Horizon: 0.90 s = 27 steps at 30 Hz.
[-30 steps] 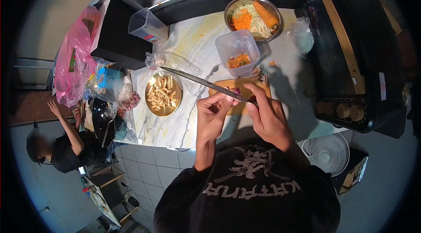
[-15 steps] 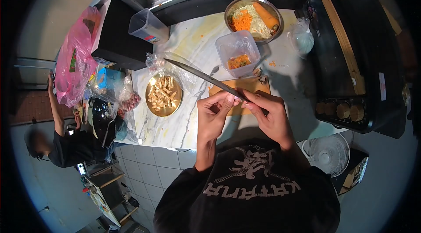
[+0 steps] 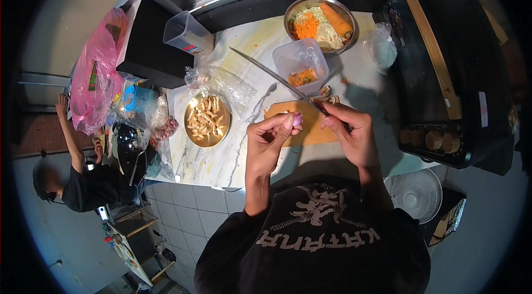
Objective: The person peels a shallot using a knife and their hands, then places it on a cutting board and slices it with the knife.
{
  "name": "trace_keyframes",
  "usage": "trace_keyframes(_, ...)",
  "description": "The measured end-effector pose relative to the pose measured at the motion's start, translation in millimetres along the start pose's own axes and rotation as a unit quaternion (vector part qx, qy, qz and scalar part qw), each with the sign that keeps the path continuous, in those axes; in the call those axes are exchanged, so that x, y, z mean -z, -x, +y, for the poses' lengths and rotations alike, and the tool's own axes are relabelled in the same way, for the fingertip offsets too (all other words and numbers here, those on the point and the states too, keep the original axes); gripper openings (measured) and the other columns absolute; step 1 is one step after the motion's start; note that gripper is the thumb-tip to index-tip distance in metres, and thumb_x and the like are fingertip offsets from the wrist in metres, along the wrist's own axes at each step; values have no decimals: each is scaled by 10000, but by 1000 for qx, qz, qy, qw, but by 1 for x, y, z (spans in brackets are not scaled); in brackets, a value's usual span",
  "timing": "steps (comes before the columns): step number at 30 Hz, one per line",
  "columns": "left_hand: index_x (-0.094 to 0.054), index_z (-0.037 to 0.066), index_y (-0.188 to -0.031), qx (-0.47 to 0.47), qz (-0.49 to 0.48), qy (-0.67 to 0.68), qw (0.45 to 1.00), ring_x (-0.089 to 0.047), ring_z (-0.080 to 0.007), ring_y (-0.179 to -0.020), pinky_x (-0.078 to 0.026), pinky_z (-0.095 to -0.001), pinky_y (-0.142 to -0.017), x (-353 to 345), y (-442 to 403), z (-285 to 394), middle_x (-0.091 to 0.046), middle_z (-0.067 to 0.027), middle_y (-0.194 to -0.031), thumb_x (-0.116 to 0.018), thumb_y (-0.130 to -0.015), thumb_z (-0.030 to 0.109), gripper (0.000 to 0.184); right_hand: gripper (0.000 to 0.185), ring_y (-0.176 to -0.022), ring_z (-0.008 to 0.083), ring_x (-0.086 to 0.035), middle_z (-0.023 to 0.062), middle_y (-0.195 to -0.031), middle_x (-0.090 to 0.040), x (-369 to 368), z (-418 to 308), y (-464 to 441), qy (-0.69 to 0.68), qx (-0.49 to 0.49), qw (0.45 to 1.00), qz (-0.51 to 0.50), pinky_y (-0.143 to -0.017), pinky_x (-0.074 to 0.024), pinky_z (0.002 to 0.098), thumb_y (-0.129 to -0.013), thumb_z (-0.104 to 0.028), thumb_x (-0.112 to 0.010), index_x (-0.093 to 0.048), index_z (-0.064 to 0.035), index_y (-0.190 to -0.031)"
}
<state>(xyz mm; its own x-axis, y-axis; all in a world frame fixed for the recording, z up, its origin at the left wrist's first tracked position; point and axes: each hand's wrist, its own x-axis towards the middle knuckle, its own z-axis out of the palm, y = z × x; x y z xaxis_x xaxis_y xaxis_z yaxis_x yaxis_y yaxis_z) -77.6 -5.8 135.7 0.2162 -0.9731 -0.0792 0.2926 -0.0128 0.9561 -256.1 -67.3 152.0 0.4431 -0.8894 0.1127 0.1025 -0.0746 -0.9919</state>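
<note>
Between the thumb and fingers of my left hand (image 3: 269, 138) is a small purple shallot (image 3: 297, 119). My right hand (image 3: 349, 129) grips a long knife (image 3: 271, 73) by its handle end, the blade slanting up and to the left, apart from the shallot. Both hands are held above a wooden cutting board (image 3: 313, 134), which they partly cover. Just past the board stands a clear plastic tub (image 3: 300, 53) with orange shredded food at its bottom. Some brownish scraps (image 3: 331, 97) lie by the board's far edge.
A gold plate of pale pieces (image 3: 208, 120) sits to the left, beside crumpled plastic (image 3: 227, 86). Behind is a steel bowl (image 3: 288, 27) with carrot and shreds. A black oven (image 3: 438, 72) bounds the right side. Another person (image 3: 94, 183) is at far left.
My right hand has moved right, drawing the knife away from my left hand. The shallot in my left fingers now shows plainly. At far left, the other person's raised hand has shifted slightly.
</note>
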Motion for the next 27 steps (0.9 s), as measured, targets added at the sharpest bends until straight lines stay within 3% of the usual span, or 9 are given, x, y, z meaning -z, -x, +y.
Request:
trace_keyframes(2, -652, -42, -1033, 5, 2, 1, 1000, -617, -122, -782, -504, -243, -735, 1, 0, 1, -672, -101, -897, -631, -870, 97, 215, 300, -944, 141, -596, 133, -1038, -655, 6, 0, -4, 12, -24, 999, -25, -829, -451, 258, -861, 4, -588, -575, 52, -1158)
trace_keyframes(6, -655, -49, -1001, 17, 12, 20, 1000, -621, -130, -793, -506, -248, -743, 6, 0, 0, -671, -107, -912, -639, -862, 88, 196, 358, -964, 136, -591, 132, -1072, -642, -2, -26, -9, 62, -2, 996, -60, -832, -450, 258, -854, 12, -589, -549, 16, -1210)
trace_keyframes(9, -646, -52, -1006, -17, 4, 39, 999, -620, -143, -826, -502, -263, -771, 5, -1, -7, -665, -115, -947, -637, -855, 57, 187, 430, -999, 139, -588, 142, -1141, -616, -11, -33, -6, 15, -62, 991, -118, -839, -454, 265, -848, 21, -589, -508, -23, -1268)
trace_keyframes(10, -640, -53, -1014, -49, 4, 57, 997, -619, -150, -846, -499, -272, -789, 5, -1, -8, -662, -118, -967, -634, -851, 36, 186, 455, -853, 99, -514, 72, -959, -567, -13, -28, -5, 30, -43, 992, -117, -745, -418, 222, -845, 27, -592, -500, -32, -1286)
trace_keyframes(13, -628, -51, -1045, -46, -14, 61, 997, -615, -161, -884, -492, -288, -823, 9, 0, -12, -655, -121, -1000, -624, -843, -4, 207, 465, -707, 62, -444, 6, -820, -546, -16, -18, -2, 45, -9, 993, -112, -655, -387, 180, -851, 19, -590, -494, -39, -1302)
trace_keyframes(16, -634, -47, -1034, -43, -9, 61, 997, -617, -158, -882, -492, -288, -821, 6, 0, -12, -658, -118, -989, -619, -842, -21, 195, 455, -711, 77, -458, 31, -875, -591, -16, -17, 0, 36, -15, 994, -101, -671, -400, 195, -862, 3, -581, -487, -37, -1306)
trace_keyframes(18, -635, -47, -1027, -46, -10, 52, 998, -616, -152, -878, -492, -285, -816, 5, 0, -11, -660, -115, -981, -619, -841, -25, 189, 413, -1031, 181, -602, 144, -1163, -611, -13, -21, -1, 48, 9, 993, -110, -840, -458, 268, -870, 13, -562, -498, -18, -1277)
trace_keyframes(19, -637, -47, -1020, -50, -10, 43, 998, -616, -147, -873, -492, -283, -811, 5, 0, -12, -662, -113, -973, -619, -839, -29, 182, 413, -1031, 181, -602, 144, -1163, -611, -12, -24, -1, 48, 9, 993, -108, -840, -458, 268, -870, 13, -562, -498, -18, -1277)
trace_keyframes(27, -638, -60, -958, -40, 8, 81, 996, -629, -131, -783, -500, -258, -764, -3, 1, -12, -675, -97, -871, -617, -839, -44, 122, 334, -730, 150, -549, 112, -867, -631, -14, -10, 3, 81, 19, 996, -45, -680, -445, 260, -852, -8, -598, -601, -53, -1184)
